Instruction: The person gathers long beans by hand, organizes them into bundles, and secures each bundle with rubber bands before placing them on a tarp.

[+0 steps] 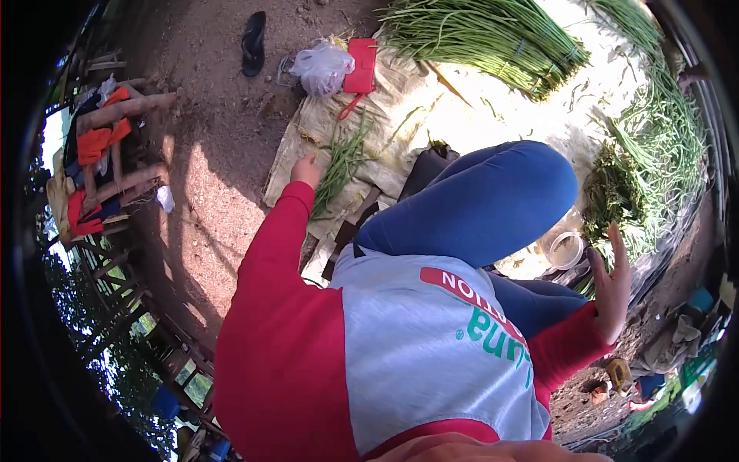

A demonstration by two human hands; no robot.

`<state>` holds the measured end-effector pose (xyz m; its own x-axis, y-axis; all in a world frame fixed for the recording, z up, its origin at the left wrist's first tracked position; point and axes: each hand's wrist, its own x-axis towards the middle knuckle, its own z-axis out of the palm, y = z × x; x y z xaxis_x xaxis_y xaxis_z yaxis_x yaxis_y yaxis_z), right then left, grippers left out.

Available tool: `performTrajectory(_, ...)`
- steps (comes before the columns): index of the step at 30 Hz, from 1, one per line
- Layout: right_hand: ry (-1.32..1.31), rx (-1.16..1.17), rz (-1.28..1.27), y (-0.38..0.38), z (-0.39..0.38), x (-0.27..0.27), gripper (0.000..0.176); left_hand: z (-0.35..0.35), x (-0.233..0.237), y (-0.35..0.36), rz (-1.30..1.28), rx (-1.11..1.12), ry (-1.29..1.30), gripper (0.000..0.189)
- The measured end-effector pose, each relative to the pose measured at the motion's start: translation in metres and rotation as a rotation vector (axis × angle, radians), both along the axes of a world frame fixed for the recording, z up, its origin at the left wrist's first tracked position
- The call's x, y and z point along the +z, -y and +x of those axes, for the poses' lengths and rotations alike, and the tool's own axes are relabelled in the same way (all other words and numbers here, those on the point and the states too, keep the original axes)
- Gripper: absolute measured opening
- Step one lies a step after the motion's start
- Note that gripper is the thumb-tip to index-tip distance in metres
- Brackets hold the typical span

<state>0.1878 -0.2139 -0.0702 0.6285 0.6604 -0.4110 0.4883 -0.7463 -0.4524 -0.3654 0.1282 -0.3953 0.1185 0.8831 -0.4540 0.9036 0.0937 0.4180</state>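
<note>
My left hand [306,170] is at the left edge of the pale sheet, beside a small loose pile of long green beans [340,171]. Its fingers look curled in, and whatever they may hold is too small to make out. On the other side, my right hand [613,281] is raised with thumb and fingers apart, holding nothing. Close to it are a clear round plastic tub [566,250] and a heap of darker greens [612,192]. A large bundle of long green beans [493,42], tied near one end, lies at the far side of the sheet.
The pale sheet [400,115] covers the ground ahead. At its far left edge sit a white plastic bag [323,68] and a red wallet [361,65] with a strap. A black sandal [253,44] rests on dirt. More loose beans [670,146] spread at right. Wooden poles [127,112] stand left.
</note>
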Motion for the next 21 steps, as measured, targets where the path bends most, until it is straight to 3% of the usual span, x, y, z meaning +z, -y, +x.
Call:
performTrajectory(2,-0.023,-0.021,-0.001,-0.01,-0.006,-0.004,0.062,-0.019,0.007,0.041,-0.097,-0.097,-0.125,0.076)
performTrajectory(3,-0.07,-0.014,0.015,-0.012,-0.005,-0.008,0.06,-0.019,0.009,0.055,-0.097,-0.074,-0.122,0.076)
performTrajectory(5,-0.073,0.026,0.024,-0.018,-0.006,-0.016,0.059,-0.006,0.013,0.078,-0.032,-0.167,-0.357,0.101)
performTrajectory(9,-0.101,0.06,0.006,-0.05,-0.034,-0.005,0.059,0.026,0.009,0.086,0.0,-0.215,-0.415,0.107)
performTrajectory(11,-0.176,0.042,0.016,-0.059,-0.048,-0.003,0.06,0.039,-0.009,0.085,0.068,-0.179,-0.377,0.085)
performTrajectory(12,-0.22,0.015,0.029,-0.063,-0.055,-0.001,0.059,0.045,-0.026,0.084,0.066,-0.143,-0.377,0.085)
performTrajectory(14,-0.206,0.065,-0.047,-0.069,-0.061,0.0,0.058,0.049,-0.059,0.085,0.148,0.02,-0.341,0.064)
performTrajectory(15,-0.189,0.095,-0.065,-0.072,-0.063,0.002,0.057,0.052,-0.052,0.084,0.145,0.052,-0.336,0.064)
performTrajectory(17,-0.188,0.117,-0.055,-0.077,-0.067,0.005,0.057,0.054,-0.038,0.083,0.081,0.06,-0.278,0.04)
performTrajectory(21,-0.2,0.138,-0.024,-0.084,-0.07,0.002,0.056,0.049,-0.056,0.087,-0.035,-0.051,-0.205,0.042)
